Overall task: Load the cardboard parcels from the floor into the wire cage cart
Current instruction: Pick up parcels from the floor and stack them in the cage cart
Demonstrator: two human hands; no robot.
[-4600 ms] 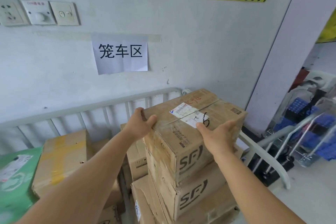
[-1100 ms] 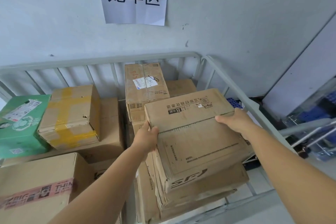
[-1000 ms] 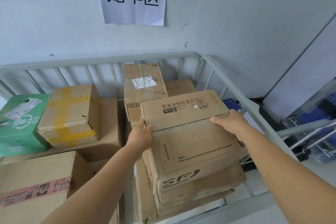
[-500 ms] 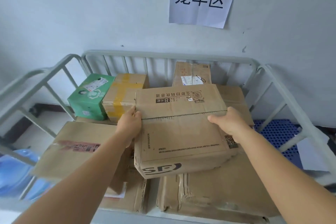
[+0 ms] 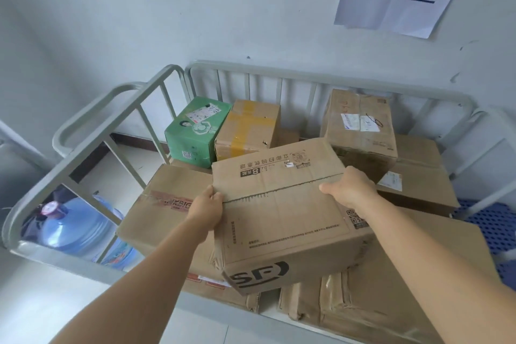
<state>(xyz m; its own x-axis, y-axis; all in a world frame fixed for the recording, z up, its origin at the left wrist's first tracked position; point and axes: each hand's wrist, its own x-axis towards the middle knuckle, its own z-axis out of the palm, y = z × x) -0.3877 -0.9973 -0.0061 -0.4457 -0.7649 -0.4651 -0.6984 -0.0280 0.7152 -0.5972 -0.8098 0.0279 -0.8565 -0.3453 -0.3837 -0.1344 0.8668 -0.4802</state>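
Right now both hands are gripping an SF-branded cardboard parcel (image 5: 284, 204) by its two short sides, above the boxes already lying in the wire cage cart (image 5: 117, 109). The left hand (image 5: 205, 208) is curling its fingers around the parcel's left edge with the thumb lying on top, and the right hand (image 5: 350, 190) is doing the same on the right edge, thumb resting along the taped seam; the fingertips underneath are hidden.

The parcel is sitting over a tape-printed brown box (image 5: 164, 212) on the left and a crumpled flat carton (image 5: 391, 288) on the right, and it seems to be resting partly on them, though I cannot tell whether its full weight is down.

Judging by the creased, softened walls, the cardboard is looking worn and likely to flex, so the grip is best kept at the lower edges near the corners, not on the top flaps. It is being carried level with arms extended, which suggests moderate weight. The surface is dull and dry, so slipping seems unlikely.

Behind it, a green box (image 5: 195, 128) and a yellow-taped box (image 5: 248, 128) are standing against the back rail.
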